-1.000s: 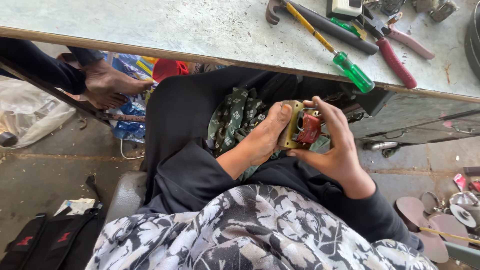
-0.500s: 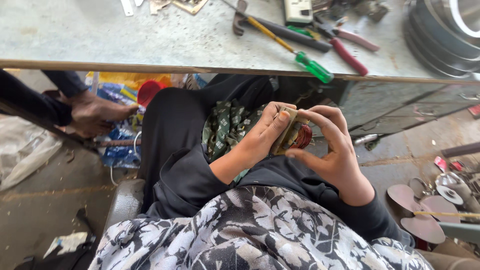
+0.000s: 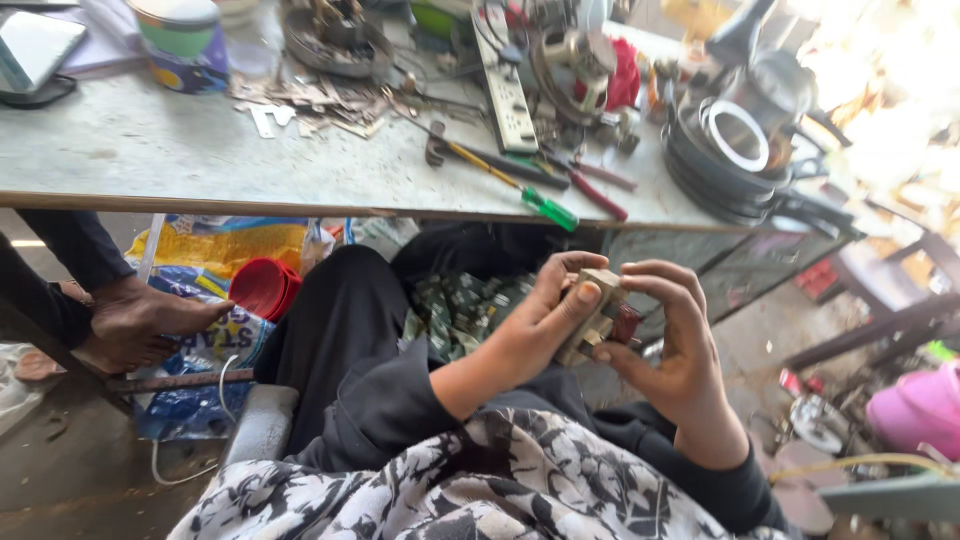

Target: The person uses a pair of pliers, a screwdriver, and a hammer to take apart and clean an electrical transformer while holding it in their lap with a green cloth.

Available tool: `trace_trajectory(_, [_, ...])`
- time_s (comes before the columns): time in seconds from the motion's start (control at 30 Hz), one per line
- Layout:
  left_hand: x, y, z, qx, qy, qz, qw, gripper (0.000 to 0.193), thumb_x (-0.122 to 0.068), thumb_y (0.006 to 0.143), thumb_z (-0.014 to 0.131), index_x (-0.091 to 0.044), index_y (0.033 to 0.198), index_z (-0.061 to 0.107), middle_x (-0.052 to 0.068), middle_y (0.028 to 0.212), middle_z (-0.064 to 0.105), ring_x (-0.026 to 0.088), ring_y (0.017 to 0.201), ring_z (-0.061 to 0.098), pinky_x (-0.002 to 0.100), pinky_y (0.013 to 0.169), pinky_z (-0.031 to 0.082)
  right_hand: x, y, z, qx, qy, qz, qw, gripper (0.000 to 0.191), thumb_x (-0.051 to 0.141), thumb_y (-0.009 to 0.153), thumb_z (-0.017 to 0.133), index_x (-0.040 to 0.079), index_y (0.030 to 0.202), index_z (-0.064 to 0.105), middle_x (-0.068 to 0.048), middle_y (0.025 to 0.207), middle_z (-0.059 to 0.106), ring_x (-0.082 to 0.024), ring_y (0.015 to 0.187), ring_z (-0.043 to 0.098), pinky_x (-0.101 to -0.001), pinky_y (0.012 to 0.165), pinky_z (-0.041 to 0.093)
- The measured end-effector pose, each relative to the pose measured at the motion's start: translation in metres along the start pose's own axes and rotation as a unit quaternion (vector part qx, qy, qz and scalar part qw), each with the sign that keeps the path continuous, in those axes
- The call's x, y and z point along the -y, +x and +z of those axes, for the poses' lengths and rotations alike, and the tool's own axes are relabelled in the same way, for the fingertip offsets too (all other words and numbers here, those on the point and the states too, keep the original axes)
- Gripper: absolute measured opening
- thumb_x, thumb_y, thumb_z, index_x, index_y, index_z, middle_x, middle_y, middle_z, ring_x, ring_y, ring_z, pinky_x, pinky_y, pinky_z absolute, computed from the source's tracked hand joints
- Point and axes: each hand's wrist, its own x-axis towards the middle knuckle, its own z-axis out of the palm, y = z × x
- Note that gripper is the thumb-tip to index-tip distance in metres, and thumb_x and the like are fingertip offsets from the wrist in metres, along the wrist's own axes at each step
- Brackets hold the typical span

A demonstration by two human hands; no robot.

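**Small transformer core held over the lap in both hands**

While it is held above the lap, just below the edge of the workbench point(image 3: 300, 205), the small transformer point(image 3: 597, 318) is clamped between the left hand point(image 3: 545, 325) and the right hand point(image 3: 672, 345); both are closed on it, the left thumb pressed on its top face and the right fingers curled round its far side. It is judged dense and heavy for its bulk, rigid, with sharp stacked metal plates, so it is best taken by the flat outer faces of the block, not by the red winding, which could be scuffed. Compared with the earlier frames, the view has been lifted: far more of the cluttered bench is shown, including the green-handled screwdriver point(image 3: 520, 190), and the block is now turned more edge-on, so that less red is seen
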Motion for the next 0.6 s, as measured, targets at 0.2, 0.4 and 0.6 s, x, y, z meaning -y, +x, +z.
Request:
trace_trajectory(0.2, [-0.019, -0.003, 0.012, -0.037, -0.003, 0.036, 0.999, 0.062, -0.032, 0.109, 0.056, -0.007, 0.160, 0.030, 0.008, 0.126, 0.053, 0.012, 0.115, 0.051, 0.028, 0.103, 0.044, 0.013, 0.001, 0.015, -0.047, 0.033, -0.014, 0.998, 0.091, 0.017, 0.076, 0.088, 0.004, 0.153, 0.040, -0.012, 0.152, 0.040, -0.024, 0.146, 0.045, -0.0402, 0.120, 0.046])
trace_trajectory(0.4, [-0.017, 0.005, 0.013, -0.048, -0.034, 0.058, 0.997, 0.065, -0.027, 0.106, 0.062, -0.006, 0.158, 0.030, 0.009, 0.137, 0.049, 0.012, 0.125, 0.049, 0.028, 0.110, 0.042, -0.012, -0.003, 0.015, -0.026, 0.196, 0.092, 0.976, 0.097, 0.012, 0.081, 0.085, 0.007, 0.159, 0.028, -0.014, 0.157, 0.041, -0.024, 0.137, 0.052, -0.0376, 0.107, 0.053])
trace_trajectory(0.6, [-0.008, 0.011, 0.009, -0.056, 0.008, 0.034, 0.998, 0.063, -0.028, 0.108, 0.059, -0.005, 0.159, 0.030, 0.011, 0.143, 0.045, 0.015, 0.129, 0.048, 0.029, 0.112, 0.041, -0.052, -0.018, 0.020, -0.048, 0.295, 0.139, 0.944, 0.070, 0.003, 0.088, 0.080, 0.000, 0.147, 0.042, -0.013, 0.150, 0.049, -0.024, 0.139, 0.053, -0.0382, 0.111, 0.052])
